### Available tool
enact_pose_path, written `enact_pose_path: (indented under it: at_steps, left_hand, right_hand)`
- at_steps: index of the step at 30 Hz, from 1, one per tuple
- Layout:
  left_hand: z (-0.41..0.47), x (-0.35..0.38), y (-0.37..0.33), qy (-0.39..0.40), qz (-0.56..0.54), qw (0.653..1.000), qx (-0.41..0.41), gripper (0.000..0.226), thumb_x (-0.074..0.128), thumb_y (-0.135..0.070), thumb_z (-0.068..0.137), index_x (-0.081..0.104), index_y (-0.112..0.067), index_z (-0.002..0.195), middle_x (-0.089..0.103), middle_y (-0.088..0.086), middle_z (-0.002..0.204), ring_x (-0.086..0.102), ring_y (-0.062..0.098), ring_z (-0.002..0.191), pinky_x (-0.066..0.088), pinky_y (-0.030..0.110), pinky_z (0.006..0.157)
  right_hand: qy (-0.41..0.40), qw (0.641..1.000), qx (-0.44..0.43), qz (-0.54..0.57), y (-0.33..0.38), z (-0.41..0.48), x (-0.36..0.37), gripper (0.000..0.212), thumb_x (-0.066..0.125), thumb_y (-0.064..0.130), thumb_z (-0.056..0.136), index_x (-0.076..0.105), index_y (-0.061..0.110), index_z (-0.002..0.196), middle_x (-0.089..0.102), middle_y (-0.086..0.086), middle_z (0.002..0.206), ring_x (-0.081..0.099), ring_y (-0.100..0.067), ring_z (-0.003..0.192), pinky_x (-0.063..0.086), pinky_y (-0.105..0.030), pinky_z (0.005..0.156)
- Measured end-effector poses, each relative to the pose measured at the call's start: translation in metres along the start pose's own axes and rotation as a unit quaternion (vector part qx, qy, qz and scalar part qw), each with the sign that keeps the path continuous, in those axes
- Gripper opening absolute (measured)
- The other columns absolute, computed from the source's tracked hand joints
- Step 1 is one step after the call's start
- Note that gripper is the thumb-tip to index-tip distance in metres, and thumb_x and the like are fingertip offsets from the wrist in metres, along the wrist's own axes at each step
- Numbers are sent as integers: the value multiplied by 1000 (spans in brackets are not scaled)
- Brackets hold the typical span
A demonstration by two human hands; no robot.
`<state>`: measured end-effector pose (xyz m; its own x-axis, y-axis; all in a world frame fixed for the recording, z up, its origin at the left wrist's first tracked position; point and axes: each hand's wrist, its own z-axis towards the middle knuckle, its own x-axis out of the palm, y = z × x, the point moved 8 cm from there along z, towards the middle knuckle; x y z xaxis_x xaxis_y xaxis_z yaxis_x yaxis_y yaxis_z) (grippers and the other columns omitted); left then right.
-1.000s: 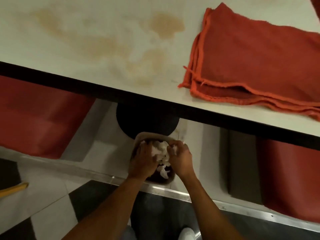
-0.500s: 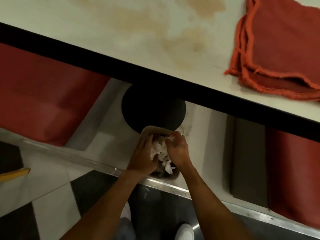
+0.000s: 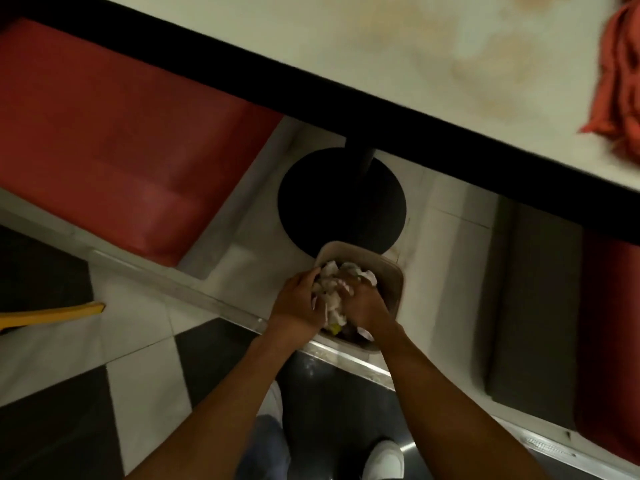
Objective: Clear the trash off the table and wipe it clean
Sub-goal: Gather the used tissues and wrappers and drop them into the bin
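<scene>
A small beige trash bin (image 3: pixel 393 271) stands on the floor below the table edge, beside the black round table base (image 3: pixel 341 202). Crumpled white paper trash (image 3: pixel 330 294) fills its mouth. My left hand (image 3: pixel 296 304) and my right hand (image 3: pixel 363 304) are both down on the bin, pressing and gripping the crumpled paper between them. The white table top (image 3: pixel 398 46) above carries brownish stains (image 3: pixel 485 64). A folded orange-red cloth (image 3: pixel 620 74) lies on it at the right edge of view.
A red bench seat (image 3: pixel 114 140) sits to the left and another red seat (image 3: pixel 609 341) with a dark panel to the right. A metal floor strip (image 3: pixel 346 355) runs under the bin. A yellow object (image 3: pixel 52 315) lies at far left. My shoes show at the bottom.
The view has swung down and left, so the cloth slid to the right edge. Both hands stay in the bin on the paper, pushed slightly lower.
</scene>
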<state>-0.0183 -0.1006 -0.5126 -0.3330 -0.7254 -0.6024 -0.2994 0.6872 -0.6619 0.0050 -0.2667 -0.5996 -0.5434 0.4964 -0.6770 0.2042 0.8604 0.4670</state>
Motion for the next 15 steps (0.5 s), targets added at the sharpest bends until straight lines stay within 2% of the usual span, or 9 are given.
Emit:
enact_pose_path:
  at_steps: [2,5,7,9,11,15]
  left_hand:
    - [-6,-6,-6,15,17,1000,-18,62,48,-44,97,38,-30,156,45,-1,154,42,21,141,35,35,118]
    - [-17,-19,-19,15,38,999,-16,65,33,-57,86,45,-36,146,56,-4,142,54,20,130,47,38,111]
    - [-35,-37,-42,4,37,999,-1,67,39,-55,83,46,-36,147,57,-2,139,55,19,127,49,38,109]
    - [-61,-60,-70,-10,13,1000,5,62,52,-44,87,48,-33,148,56,1,141,53,20,130,48,41,111]
    - [-83,-82,-96,-22,-9,1000,8,50,60,-31,94,53,-31,144,58,1,139,54,22,130,49,46,110]
    - [-131,-119,-140,-39,-32,999,1,40,59,-27,100,57,-28,141,61,-1,136,56,18,128,49,44,110]
  right_hand:
    - [-17,1000,7,17,15,-24,-26,72,27,69,101,26,34,163,26,-6,169,25,-34,155,25,-57,125]
    - [-41,998,16,53,38,-65,-67,72,36,67,96,30,38,162,31,-5,168,31,-35,152,32,-57,122]
    - [-45,994,8,95,47,-88,-84,76,38,69,92,38,32,159,43,-7,162,41,-35,148,36,-52,121]
    - [-31,992,16,119,69,-125,-110,63,51,51,102,43,22,157,49,-10,158,45,-34,145,34,-44,122]
    - [-42,991,24,125,89,-161,-140,53,55,34,106,44,21,156,50,-10,156,47,-33,143,35,-38,120]
    - [-44,982,43,176,109,-225,-177,48,54,36,107,49,20,153,54,-9,154,51,-29,140,36,-32,117]
